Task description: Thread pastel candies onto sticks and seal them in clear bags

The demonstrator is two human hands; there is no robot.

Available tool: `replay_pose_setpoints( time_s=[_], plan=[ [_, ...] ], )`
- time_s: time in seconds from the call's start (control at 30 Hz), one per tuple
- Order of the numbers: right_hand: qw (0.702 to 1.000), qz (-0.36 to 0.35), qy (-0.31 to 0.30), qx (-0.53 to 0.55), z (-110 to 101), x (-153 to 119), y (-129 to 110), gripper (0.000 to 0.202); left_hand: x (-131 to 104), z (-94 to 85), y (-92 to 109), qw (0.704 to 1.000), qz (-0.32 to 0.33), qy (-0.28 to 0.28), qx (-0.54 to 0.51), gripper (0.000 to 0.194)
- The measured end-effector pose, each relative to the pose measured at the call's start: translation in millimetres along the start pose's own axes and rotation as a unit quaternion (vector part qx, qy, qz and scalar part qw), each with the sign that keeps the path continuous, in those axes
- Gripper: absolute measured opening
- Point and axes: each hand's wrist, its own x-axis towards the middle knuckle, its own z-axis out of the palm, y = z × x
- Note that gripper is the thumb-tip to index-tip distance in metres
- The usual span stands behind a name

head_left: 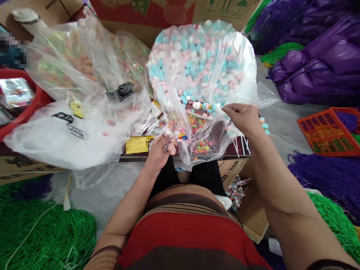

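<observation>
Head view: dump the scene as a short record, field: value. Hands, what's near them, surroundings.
left hand: left hand, fingers curled near table edge; held item unclear
right hand: right hand, fingertips by a row of candies; exact grip unclear
ahead: clear bag with pink, blue, white candies
beside left hand: yellow strips
below right hand: white sticks
far right: orange basket
lower left: green strands
</observation>
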Motion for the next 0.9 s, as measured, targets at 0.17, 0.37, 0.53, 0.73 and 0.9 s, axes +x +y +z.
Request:
replay_pose_setpoints(
  time_s=[0.17,0.37,0.53,0.73,0.9],
  plan=[
    [0.965,0.079,0.026,0.249,-4,-56,3,0.014,2,5.8,6,1.000,0.013,0.017,-0.017,0.040],
    [0.921,0.130,0.006,0.367,-4,-104,4,0.018,1,12.7,5,1.000,0.013,0.005,0.010,0.041],
    [0.916,0.133,0.004,0.378,-6,-125,5,0.017,-2,14.5,3,0.999,0.014,-0.001,0.037,0.047],
    [0.934,0.100,-0.014,0.342,-12,-132,4,0.013,-4,10.4,-2,0.997,0.015,-0.034,0.061,0.051],
    [0.942,0.082,-0.027,0.325,-16,-133,12,0.012,-4,7.3,-4,0.998,0.006,-0.043,0.051,0.049]
  ],
)
